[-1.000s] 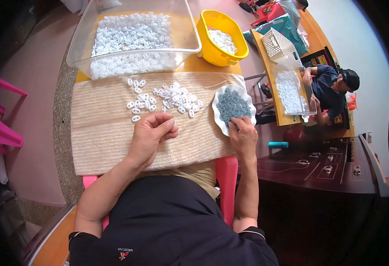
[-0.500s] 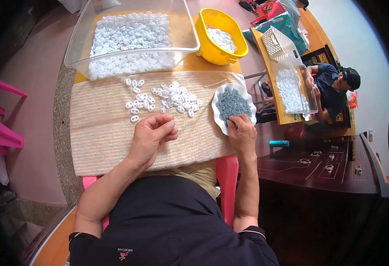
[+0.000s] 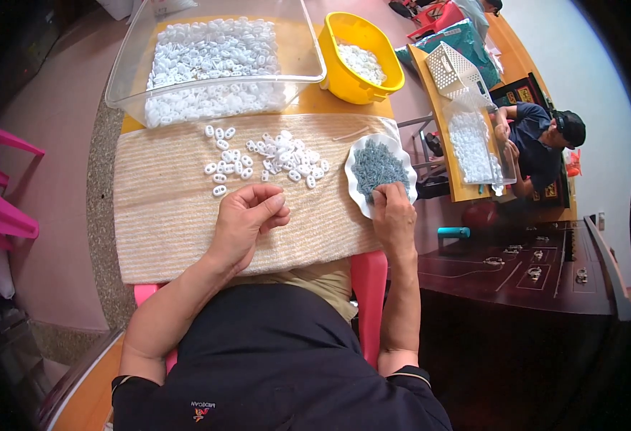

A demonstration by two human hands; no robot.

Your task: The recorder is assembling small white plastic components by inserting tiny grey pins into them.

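Observation:
My left hand is closed in a pinch above the striped cloth, thumb against the curled fingers. Whatever may be between them is hidden. Just beyond it lies a loose pile of white oval pieces, each with two holes. Left of that pile, several more white ovals lie spread apart. My right hand reaches over the near rim of a white scalloped dish. Its fingertips are pinched together at the small grey-blue pieces heaped inside; what they grip is too small to make out.
At the back stand a clear plastic bin of white pieces and a yellow tub holding more. A thin strip lies on the cloth. To the right, a co-worker sits at another table beside a white perforated basket.
My right fingertips have drawn closer together at the grey-blue pieces. My left hand keeps its pinch in the same place. The co-worker's hands have shifted slightly.

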